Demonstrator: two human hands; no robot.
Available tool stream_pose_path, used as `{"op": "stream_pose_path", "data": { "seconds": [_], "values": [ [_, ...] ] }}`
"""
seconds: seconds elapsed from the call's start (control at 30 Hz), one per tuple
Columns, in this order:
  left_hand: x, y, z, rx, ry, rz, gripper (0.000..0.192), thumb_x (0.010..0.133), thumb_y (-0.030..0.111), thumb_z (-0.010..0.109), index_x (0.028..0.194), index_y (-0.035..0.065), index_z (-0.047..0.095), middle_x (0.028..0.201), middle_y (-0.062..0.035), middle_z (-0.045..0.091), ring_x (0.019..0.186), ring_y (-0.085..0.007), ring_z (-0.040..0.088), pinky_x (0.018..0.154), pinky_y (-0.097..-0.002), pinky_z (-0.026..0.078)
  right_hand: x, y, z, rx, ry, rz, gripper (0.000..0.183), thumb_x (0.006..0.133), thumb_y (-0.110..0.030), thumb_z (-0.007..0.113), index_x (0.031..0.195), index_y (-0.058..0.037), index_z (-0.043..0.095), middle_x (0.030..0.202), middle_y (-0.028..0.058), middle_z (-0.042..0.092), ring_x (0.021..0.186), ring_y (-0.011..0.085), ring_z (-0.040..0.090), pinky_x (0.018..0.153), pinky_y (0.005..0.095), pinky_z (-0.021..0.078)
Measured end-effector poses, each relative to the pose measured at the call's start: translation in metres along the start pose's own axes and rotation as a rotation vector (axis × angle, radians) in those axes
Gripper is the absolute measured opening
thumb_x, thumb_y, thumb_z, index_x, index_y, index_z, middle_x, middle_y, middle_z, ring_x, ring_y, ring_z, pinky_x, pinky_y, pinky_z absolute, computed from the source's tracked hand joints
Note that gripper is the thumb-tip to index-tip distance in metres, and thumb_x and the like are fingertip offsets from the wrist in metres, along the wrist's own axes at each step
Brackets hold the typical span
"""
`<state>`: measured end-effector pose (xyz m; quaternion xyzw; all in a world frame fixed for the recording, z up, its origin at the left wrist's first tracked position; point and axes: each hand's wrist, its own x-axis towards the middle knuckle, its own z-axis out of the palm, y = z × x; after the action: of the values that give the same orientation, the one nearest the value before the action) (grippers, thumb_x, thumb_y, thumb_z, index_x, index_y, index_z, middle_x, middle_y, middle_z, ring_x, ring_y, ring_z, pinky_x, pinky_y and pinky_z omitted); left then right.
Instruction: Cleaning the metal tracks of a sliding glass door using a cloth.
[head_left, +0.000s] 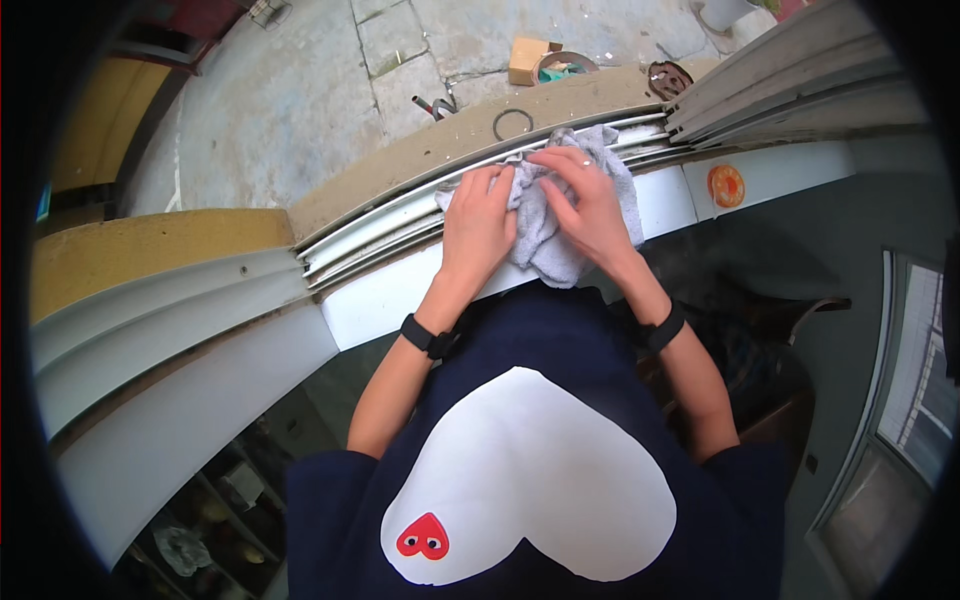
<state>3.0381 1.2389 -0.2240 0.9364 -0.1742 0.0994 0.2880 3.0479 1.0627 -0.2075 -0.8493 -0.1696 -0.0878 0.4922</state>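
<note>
A crumpled grey terry cloth (551, 240) lies across the metal tracks of a sliding-window frame (375, 232) and hangs over the white inner sill (390, 296). At the cloth's left part, my left hand (480, 217) presses down with its fingers gathered on the fabric. My right hand (585, 199), a ring on one finger, grips a fold of the same cloth with bent fingers. Both fingertips are partly hidden in the folds. Dirt shows along the track grooves.
An orange round tape roll (726, 186) lies on the sill at the right. On the outer ledge (405, 161) are a dark ring (513, 124) and a rusty metal piece (670, 80). Beyond stands a cardboard box (529, 60). Window jambs rise at both sides.
</note>
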Motion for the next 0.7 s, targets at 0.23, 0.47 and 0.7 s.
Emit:
{"op": "stream_pose_path", "data": {
  "seconds": [0.23,0.47,0.7],
  "values": [
    [-0.019,-0.006,-0.026,0.063,0.060,0.013,0.042,0.074,0.006,0.068,0.116,0.0054,0.066,0.117,-0.0107,0.062,0.108,-0.0311,0.057,0.092,-0.0425,0.045,-0.020,0.001,-0.017,0.212,0.250,0.351,0.026,0.082,-0.004,0.071,0.108,-0.0014,0.066,0.104,0.0093,0.066,0.093,0.0223,0.066,0.082,0.0338,0.0519],
    [-0.008,0.002,-0.013,0.073,0.005,0.066,0.050,0.067,0.025,0.086,0.109,0.0073,0.064,0.111,-0.0090,0.060,0.107,-0.0304,0.054,0.090,-0.0420,0.042,-0.026,0.028,-0.003,-0.324,0.243,0.157,0.021,0.078,-0.002,0.074,0.097,-0.0008,0.064,0.098,0.0128,0.060,0.094,0.0321,0.063,0.079,0.0393,0.0517],
    [-0.001,-0.008,-0.022,-0.050,0.099,0.202,0.026,0.073,0.008,0.079,0.082,0.0087,0.055,0.079,-0.0044,0.056,0.076,-0.0270,0.056,0.069,-0.0380,0.045,-0.025,0.008,-0.024,0.096,0.390,0.093,0.018,0.077,0.011,0.069,0.086,0.0025,0.057,0.092,0.0133,0.060,0.078,0.0266,0.066,0.068,0.0318,0.0524]
  ]
}}
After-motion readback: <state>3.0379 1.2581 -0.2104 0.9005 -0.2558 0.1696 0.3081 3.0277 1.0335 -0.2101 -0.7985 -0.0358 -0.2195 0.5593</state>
